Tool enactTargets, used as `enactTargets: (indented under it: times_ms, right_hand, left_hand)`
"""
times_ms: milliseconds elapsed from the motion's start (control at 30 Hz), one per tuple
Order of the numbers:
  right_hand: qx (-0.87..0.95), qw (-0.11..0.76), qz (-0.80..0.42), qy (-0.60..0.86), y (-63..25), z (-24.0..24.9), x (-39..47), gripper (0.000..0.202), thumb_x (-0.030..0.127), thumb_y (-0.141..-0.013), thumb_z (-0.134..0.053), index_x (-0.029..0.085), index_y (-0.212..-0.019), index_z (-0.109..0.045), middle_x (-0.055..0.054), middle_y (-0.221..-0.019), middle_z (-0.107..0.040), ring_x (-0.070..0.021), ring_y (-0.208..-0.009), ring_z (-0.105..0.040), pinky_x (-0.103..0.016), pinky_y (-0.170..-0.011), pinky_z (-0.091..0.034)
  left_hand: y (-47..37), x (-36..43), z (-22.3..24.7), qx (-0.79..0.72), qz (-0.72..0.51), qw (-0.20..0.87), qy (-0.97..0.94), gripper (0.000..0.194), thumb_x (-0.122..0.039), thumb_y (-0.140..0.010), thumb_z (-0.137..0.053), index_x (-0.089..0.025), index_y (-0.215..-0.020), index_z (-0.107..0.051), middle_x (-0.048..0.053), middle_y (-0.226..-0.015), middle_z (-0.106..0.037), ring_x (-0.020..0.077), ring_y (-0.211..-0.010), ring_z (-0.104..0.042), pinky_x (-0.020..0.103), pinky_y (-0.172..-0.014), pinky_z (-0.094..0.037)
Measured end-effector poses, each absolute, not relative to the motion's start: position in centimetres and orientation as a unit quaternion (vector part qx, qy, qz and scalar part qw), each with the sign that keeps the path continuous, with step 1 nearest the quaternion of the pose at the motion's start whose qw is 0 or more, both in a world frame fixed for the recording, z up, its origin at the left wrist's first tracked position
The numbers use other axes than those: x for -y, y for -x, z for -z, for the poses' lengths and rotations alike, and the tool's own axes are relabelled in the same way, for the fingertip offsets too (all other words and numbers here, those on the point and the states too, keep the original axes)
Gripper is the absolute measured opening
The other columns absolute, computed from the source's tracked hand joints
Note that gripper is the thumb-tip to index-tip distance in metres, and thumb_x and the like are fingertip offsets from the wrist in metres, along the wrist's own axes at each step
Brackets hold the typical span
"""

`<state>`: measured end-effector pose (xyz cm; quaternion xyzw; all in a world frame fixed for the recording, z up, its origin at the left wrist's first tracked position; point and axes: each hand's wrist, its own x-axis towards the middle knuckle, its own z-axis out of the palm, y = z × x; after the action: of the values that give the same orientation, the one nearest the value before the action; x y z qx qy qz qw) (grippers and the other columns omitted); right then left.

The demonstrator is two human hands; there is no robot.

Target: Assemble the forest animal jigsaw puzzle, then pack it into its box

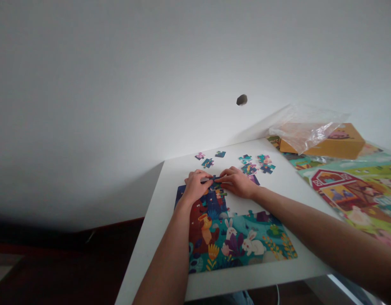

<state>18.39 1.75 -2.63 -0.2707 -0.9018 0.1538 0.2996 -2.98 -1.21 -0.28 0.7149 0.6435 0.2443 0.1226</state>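
Observation:
A partly joined jigsaw puzzle (240, 241) lies on the white table, showing white rabbits, plants and a brown animal with an orange jar. At its upper edge, my left hand (197, 184) bends its fingers onto a dark blue puzzle piece (217, 179). From the other side, my right hand (236, 182) pinches the same piece, fingertips close to those of the left. My fingers cover part of that piece. A purple piece (254, 179) shows just beyond my right hand.
Loose pieces (208, 163) lie behind my hands, with another cluster (250, 167) to the right. A yellow box (338, 142) under clear plastic wrap (310, 127) sits on a farm-picture puzzle (357, 190) at right. The white wall (119, 84) borders the table (160, 220).

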Motion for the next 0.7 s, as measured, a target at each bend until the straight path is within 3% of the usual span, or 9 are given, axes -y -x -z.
enactTargets:
  times_ms: [267,467,700]
  right_hand:
    - [0.904,0.287,-0.153,0.278,-18.42,2.64,-1.80,0.024,0.026,-0.091,-0.063,0.030,-0.111,-0.074,-0.008,-0.109,-0.067,-0.0223,-0.095,-0.054,-0.038,-0.087,-0.044]
    - [0.904,0.278,-0.152,0.286,-18.41,2.38,-1.65,0.024,0.026,-0.091,-0.061,0.029,-0.111,-0.074,-0.008,-0.109,-0.066,-0.0226,-0.095,-0.053,-0.040,-0.088,-0.044]
    - [0.908,0.260,-0.153,0.290,-18.55,2.27,-1.58,0.028,0.041,-0.089,-0.064,0.030,-0.113,-0.073,-0.009,-0.112,-0.064,-0.0244,-0.100,-0.053,-0.042,-0.091,-0.043]
  left_hand:
    - [3.07,1.26,0.54,-0.639,-0.236,0.115,-0.723,0.012,-0.033,-0.081,-0.070,-0.028,-0.090,-0.077,0.004,-0.110,-0.066,0.0288,-0.113,-0.054,0.049,-0.102,-0.038]
    - [3.34,1.65,0.51,-0.609,-0.214,0.122,-0.754,0.025,-0.033,-0.075,-0.075,-0.027,-0.099,-0.072,0.005,-0.117,-0.061,0.0309,-0.117,-0.051,0.050,-0.101,-0.037]
    - [3.11,1.80,0.24,-0.622,-0.206,0.125,-0.745,0.023,-0.033,-0.074,-0.076,-0.027,-0.096,-0.071,0.005,-0.117,-0.060,0.0316,-0.117,-0.051,0.050,-0.100,-0.038]
